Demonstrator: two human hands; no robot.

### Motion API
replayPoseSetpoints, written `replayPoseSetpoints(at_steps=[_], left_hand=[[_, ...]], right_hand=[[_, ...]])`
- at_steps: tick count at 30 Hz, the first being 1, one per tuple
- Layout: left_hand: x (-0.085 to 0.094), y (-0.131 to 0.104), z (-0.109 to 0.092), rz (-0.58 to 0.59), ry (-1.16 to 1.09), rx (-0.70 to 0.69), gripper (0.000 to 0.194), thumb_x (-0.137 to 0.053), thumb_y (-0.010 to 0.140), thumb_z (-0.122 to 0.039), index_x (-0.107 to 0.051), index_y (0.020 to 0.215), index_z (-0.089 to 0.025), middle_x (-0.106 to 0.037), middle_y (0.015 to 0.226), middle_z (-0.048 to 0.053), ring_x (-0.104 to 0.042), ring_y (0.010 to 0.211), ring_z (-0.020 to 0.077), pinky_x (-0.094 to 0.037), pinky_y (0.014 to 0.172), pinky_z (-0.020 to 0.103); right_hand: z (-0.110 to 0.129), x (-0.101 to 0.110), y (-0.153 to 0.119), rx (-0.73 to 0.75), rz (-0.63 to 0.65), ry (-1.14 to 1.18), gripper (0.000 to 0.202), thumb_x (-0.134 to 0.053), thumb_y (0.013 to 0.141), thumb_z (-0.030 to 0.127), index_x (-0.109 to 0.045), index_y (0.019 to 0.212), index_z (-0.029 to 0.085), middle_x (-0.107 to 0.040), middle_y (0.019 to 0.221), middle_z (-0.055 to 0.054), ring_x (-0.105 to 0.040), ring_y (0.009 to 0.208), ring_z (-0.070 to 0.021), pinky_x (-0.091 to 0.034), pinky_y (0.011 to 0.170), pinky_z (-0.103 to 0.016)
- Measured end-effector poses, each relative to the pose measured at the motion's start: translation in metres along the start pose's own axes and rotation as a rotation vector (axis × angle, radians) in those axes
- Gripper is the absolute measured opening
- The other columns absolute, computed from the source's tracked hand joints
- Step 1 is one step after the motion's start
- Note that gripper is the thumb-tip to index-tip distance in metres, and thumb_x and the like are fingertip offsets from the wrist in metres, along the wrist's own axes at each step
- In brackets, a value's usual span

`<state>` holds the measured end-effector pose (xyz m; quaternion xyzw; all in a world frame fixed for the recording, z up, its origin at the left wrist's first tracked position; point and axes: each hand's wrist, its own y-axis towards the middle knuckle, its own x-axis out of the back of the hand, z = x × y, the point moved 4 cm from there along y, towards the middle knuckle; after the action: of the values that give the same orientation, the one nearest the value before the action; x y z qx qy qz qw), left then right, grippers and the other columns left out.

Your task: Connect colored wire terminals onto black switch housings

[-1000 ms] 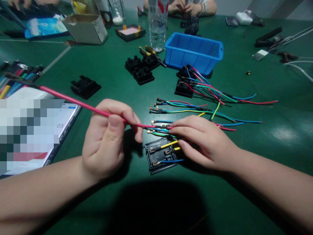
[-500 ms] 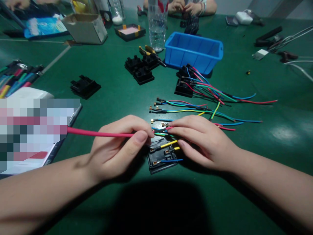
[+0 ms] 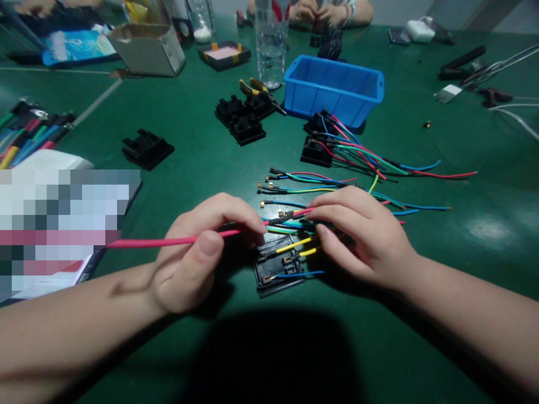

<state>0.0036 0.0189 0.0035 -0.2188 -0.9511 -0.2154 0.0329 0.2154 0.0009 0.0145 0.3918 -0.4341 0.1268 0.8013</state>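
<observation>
Green worktable, lit from overhead and crowded at its far side, with a co-worker's hands busy at the top edge. A person's left hand curls around a red wire, while the right hand, its fingers bunched narrow, holds the far end at its fingertips. The wire stretches between them above a black socket fitted with yellow and blue leads, some running behind the right hand. Terminal-tipped wires lie just beyond, partly covered by the right fingers. Farther back sit a blue bin, loose black housings, yellow-handled pliers and a clear bottle; a cardboard box stands at upper left.
</observation>
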Motion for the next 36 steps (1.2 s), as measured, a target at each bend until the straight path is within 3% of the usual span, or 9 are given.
replayPoseSetpoints(at_steps=[3, 7, 13, 15, 21, 26, 32, 36], left_hand=[[-0.001, 0.003, -0.006, -0.066, -0.100, -0.002, 0.029, -0.051, 0.097, -0.048, -0.068, 0.100, -0.023, -0.063, 0.084, 0.004, -0.060, 0.073, 0.0190, -0.047, 0.068, 0.037], [-0.003, 0.007, -0.003, -0.116, -0.152, 0.020, 0.023, -0.052, 0.098, -0.041, -0.067, 0.098, -0.024, -0.061, 0.082, 0.003, -0.059, 0.069, 0.0158, -0.048, 0.057, 0.030], [-0.009, 0.008, 0.004, 0.089, -0.090, 0.039, 0.028, -0.041, 0.103, -0.034, -0.066, 0.107, -0.021, -0.063, 0.097, 0.006, -0.062, 0.081, 0.0159, -0.052, 0.071, 0.028], [-0.012, 0.009, 0.000, 0.198, 0.005, -0.021, 0.029, -0.039, 0.104, -0.032, -0.065, 0.107, -0.019, -0.065, 0.098, 0.007, -0.064, 0.087, 0.0170, -0.053, 0.075, 0.027], [-0.016, 0.015, -0.006, 0.334, 0.253, -0.037, 0.024, -0.042, 0.102, -0.027, -0.064, 0.107, -0.018, -0.071, 0.101, 0.008, -0.067, 0.094, 0.0194, -0.052, 0.083, 0.030], [-0.013, 0.016, -0.007, 0.254, 0.219, -0.057, 0.017, -0.050, 0.099, -0.025, -0.065, 0.102, -0.020, -0.069, 0.095, 0.005, -0.065, 0.087, 0.0167, -0.051, 0.077, 0.027], [-0.002, 0.007, 0.001, 0.098, -0.049, 0.013, 0.030, -0.044, 0.100, -0.041, -0.068, 0.102, -0.024, -0.065, 0.094, 0.007, -0.060, 0.083, 0.0211, -0.048, 0.074, 0.033], [-0.004, 0.013, -0.002, 0.129, 0.070, -0.051, 0.032, -0.042, 0.102, -0.035, -0.071, 0.095, -0.023, -0.068, 0.089, 0.006, -0.061, 0.081, 0.0204, -0.048, 0.076, 0.034]], right_hand=[[-0.001, 0.003, 0.001, -0.023, -0.038, -0.067, 0.009, -0.054, 0.091, 0.014, -0.061, 0.093, 0.020, -0.070, 0.091, -0.010, -0.065, 0.083, -0.0236, -0.053, 0.072, -0.041], [-0.002, 0.003, 0.001, -0.035, -0.045, -0.103, 0.009, -0.055, 0.090, 0.014, -0.060, 0.086, 0.020, -0.069, 0.085, -0.009, -0.064, 0.076, -0.0223, -0.053, 0.068, -0.039], [0.004, 0.004, 0.000, 0.028, -0.031, -0.012, 0.010, -0.054, 0.089, 0.012, -0.060, 0.088, 0.020, -0.071, 0.089, -0.010, -0.066, 0.079, -0.0209, -0.055, 0.069, -0.036], [0.008, 0.005, 0.000, 0.086, -0.018, 0.020, 0.011, -0.054, 0.088, 0.010, -0.060, 0.087, 0.019, -0.072, 0.089, -0.010, -0.066, 0.078, -0.0205, -0.054, 0.067, -0.035], [0.014, 0.005, 0.001, 0.201, 0.017, 0.020, 0.010, -0.054, 0.088, 0.013, -0.061, 0.087, 0.020, -0.072, 0.084, -0.008, -0.064, 0.075, -0.0197, -0.052, 0.066, -0.035], [0.013, 0.005, 0.003, 0.191, 0.033, 0.004, 0.011, -0.054, 0.088, 0.014, -0.060, 0.082, 0.020, -0.070, 0.080, -0.009, -0.062, 0.073, -0.0200, -0.051, 0.065, -0.036], [0.012, 0.007, 0.006, 0.155, 0.012, -0.005, 0.016, -0.052, 0.088, 0.012, -0.058, 0.078, 0.023, -0.067, 0.073, -0.006, -0.062, 0.070, -0.0197, -0.053, 0.063, -0.036], [0.012, 0.005, 0.006, 0.169, 0.029, -0.013, 0.015, -0.053, 0.088, 0.013, -0.059, 0.078, 0.022, -0.070, 0.078, -0.007, -0.064, 0.072, -0.0199, -0.055, 0.066, -0.036]])
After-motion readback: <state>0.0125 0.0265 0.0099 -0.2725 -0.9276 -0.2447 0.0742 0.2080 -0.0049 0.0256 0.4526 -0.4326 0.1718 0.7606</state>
